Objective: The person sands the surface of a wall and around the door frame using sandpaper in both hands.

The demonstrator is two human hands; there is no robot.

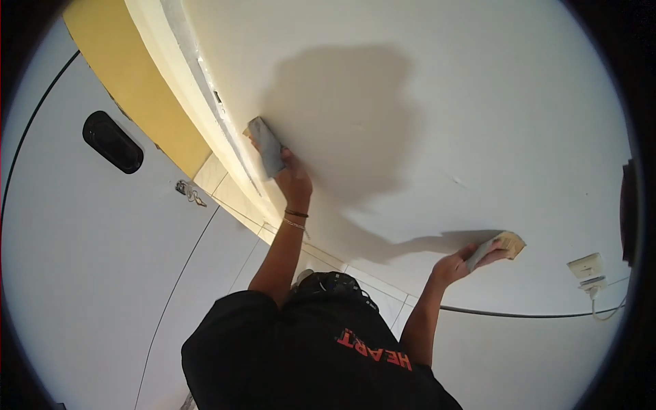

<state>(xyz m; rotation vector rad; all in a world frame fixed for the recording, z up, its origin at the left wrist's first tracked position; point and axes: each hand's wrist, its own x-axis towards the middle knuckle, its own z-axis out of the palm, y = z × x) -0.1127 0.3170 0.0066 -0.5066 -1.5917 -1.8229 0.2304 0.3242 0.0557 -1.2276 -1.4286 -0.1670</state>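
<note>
My left hand (295,183), with a dark band and a chain at its wrist, is closed on a folded piece of sandpaper (268,147). This grey sheet, tan at one edge, lies against the white wall (478,109) beside the pale door frame (179,89). On the right, my right hand (452,266) grips a second folded piece of sandpaper (507,244), grey on one face and tan on the other. It is at the wall's surface or just off it; I cannot tell which. Some fingers of both hands are hidden behind the sheets.
A white door (89,225) with a black recessed handle (113,142) and keys (191,193) stands left, beside a yellow strip (137,68). A wall outlet (585,266) with a plugged-in cord (596,294) is at right. Light floor tiles (246,205) show below.
</note>
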